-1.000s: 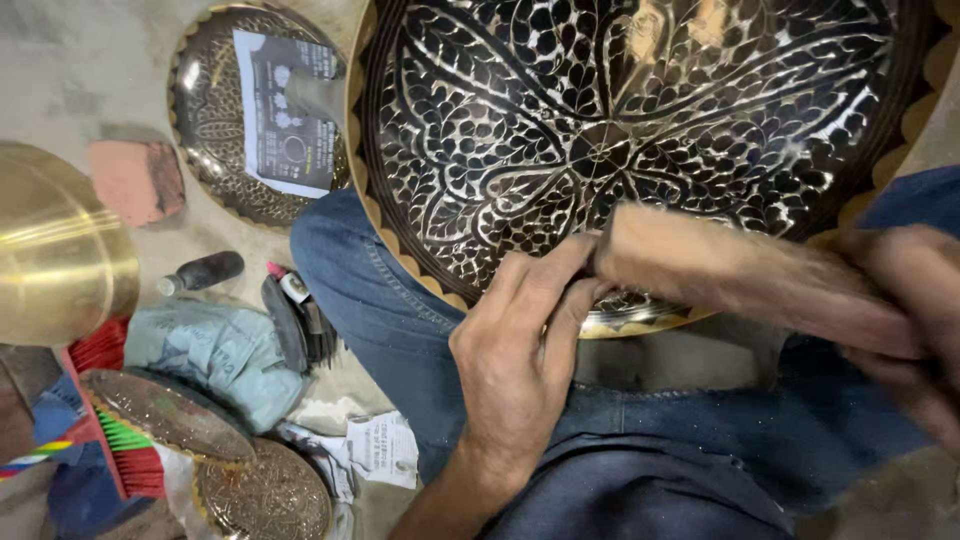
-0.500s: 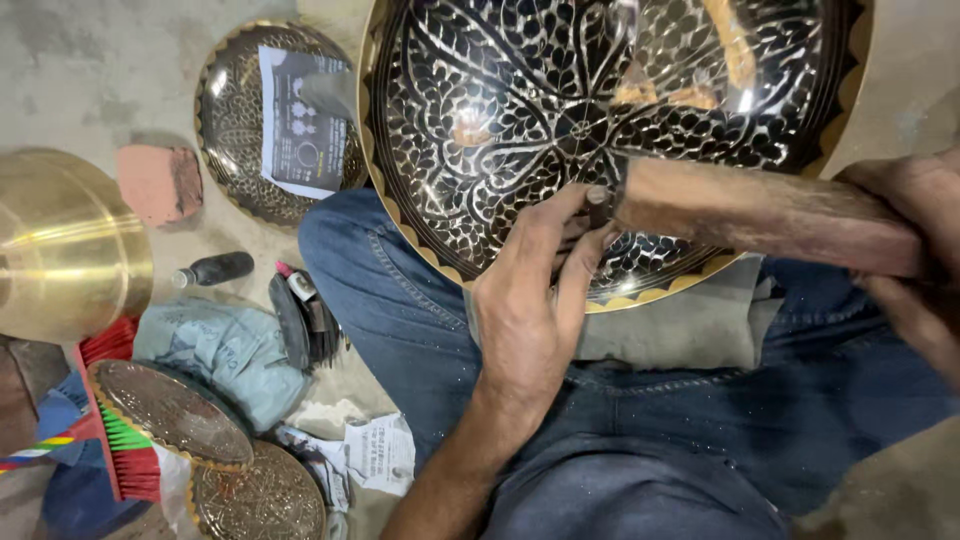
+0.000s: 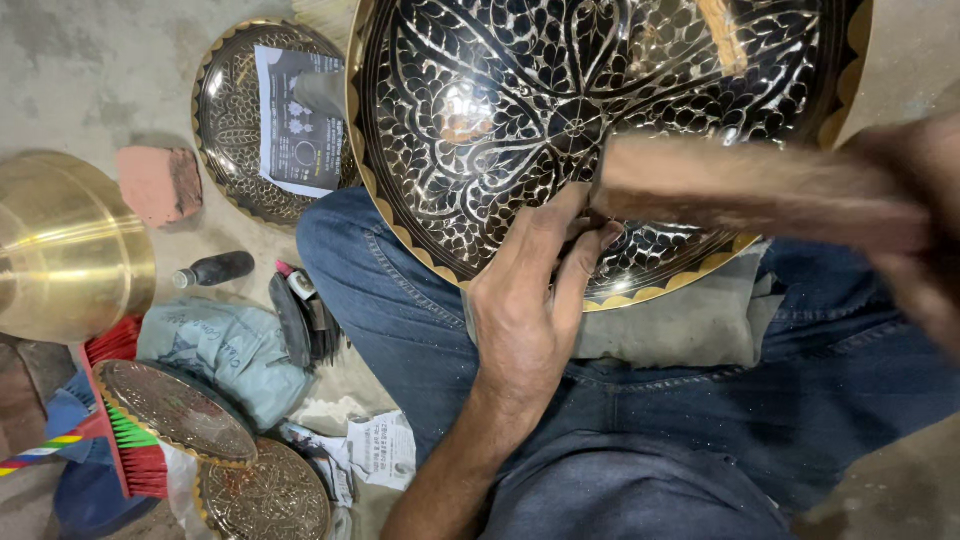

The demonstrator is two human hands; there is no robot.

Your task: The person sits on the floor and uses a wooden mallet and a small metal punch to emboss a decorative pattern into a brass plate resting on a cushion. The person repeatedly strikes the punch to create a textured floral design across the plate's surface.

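A large round engraved metal plate [image 3: 480,150], black with silver leaf patterns and a scalloped gold rim, rests on my lap over a grey cloth pad [image 3: 690,320]. My left hand [image 3: 525,300] lies on the plate's near edge with fingers pinched around a small tool that is mostly hidden. My right hand [image 3: 915,215] comes in from the right, blurred, gripping a wooden mallet [image 3: 740,190] whose head is over the plate beside my left fingers.
On the floor to the left are a smaller engraved plate [image 3: 235,120] with a paper on it, a brick piece [image 3: 155,185], a brass bowl [image 3: 60,245], a small dark bottle [image 3: 215,268], a grey cloth bag [image 3: 225,350], two engraved plates [image 3: 175,410] and a red brush [image 3: 130,450].
The view has shifted, and the plate sits more centred. The wooden mallet has swung over the plate, and my left hand has moved slightly inward along the rim.
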